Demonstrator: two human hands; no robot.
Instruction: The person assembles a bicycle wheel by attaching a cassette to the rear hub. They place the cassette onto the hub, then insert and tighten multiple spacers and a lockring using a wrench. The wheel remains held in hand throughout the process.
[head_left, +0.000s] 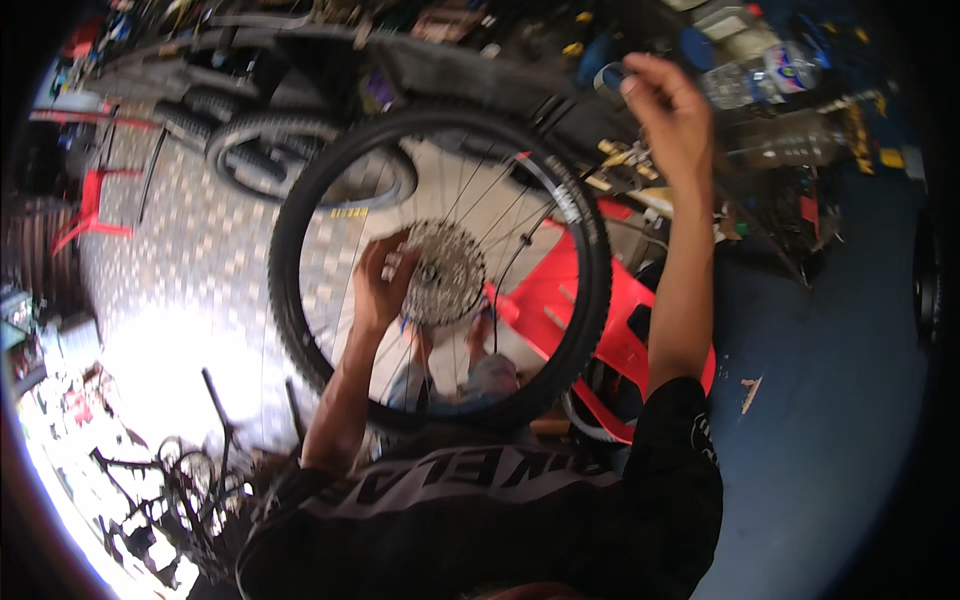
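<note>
A bicycle wheel (pixel 288 290) with a black knobbly tyre and thin spokes is in front of me. A silver cassette of many-toothed sprockets (pixel 455 285) sits at its hub. My left hand (pixel 378 285) is at the cassette's left side, fingers bent and tips close together near the hub. What lies between those tips, if anything, I cannot make out. Raised beyond the wheel's upper right, my right hand (pixel 675 115) pinches a small pale ring (pixel 606 78) between thumb and forefinger. The ring is blurred against the clutter behind it.
A red plastic chair (pixel 600 310) stands behind the wheel on the right. The cluttered workbench holds a clear plastic bottle (pixel 790 70) and loose parts. More tyres (pixel 235 165) lie on the tiled floor at left, and dark bike frames (pixel 200 480) stand lower left.
</note>
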